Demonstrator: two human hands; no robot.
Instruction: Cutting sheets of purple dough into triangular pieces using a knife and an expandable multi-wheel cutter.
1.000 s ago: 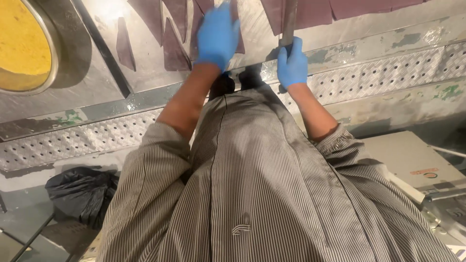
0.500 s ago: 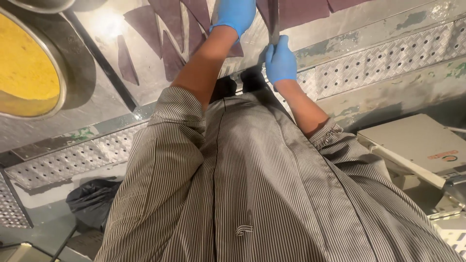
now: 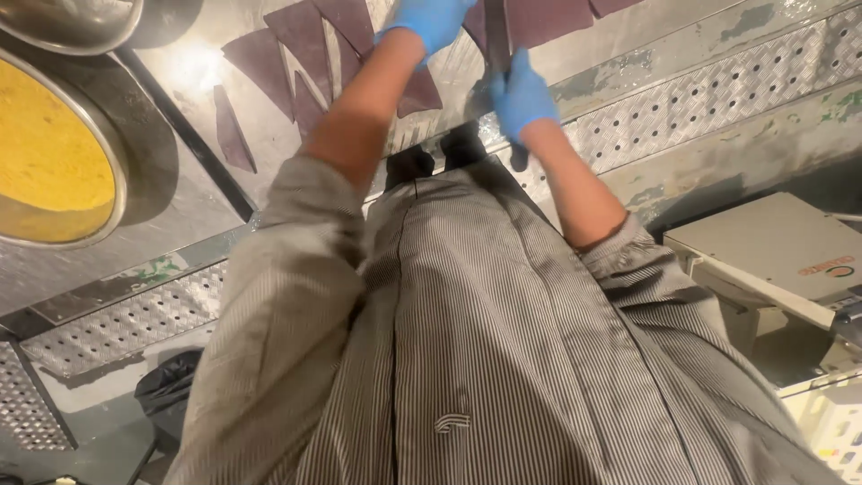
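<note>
My left hand (image 3: 431,20), in a blue glove, lies flat on dark purple flat pieces (image 3: 305,54) spread over a metal counter (image 3: 197,81); its fingertips run off the top edge. My right hand (image 3: 523,97), also gloved, is closed around a dark-handled knife (image 3: 518,160). The blade points away from me between the purple pieces, close beside my left hand. My striped shirt fills the lower half of the view.
A metal bowl with yellow contents (image 3: 49,162) sits at the left, and another metal bowl's rim (image 3: 63,22) is above it. Perforated metal grating (image 3: 718,90) runs below the counter. A beige box (image 3: 772,247) stands at the right, a black bag (image 3: 171,395) at lower left.
Both hands have shifted toward the top of the view and my left fingertips are cut off by the edge. The yellow bowl has come further into view. The right hand still grips the knife.
</note>
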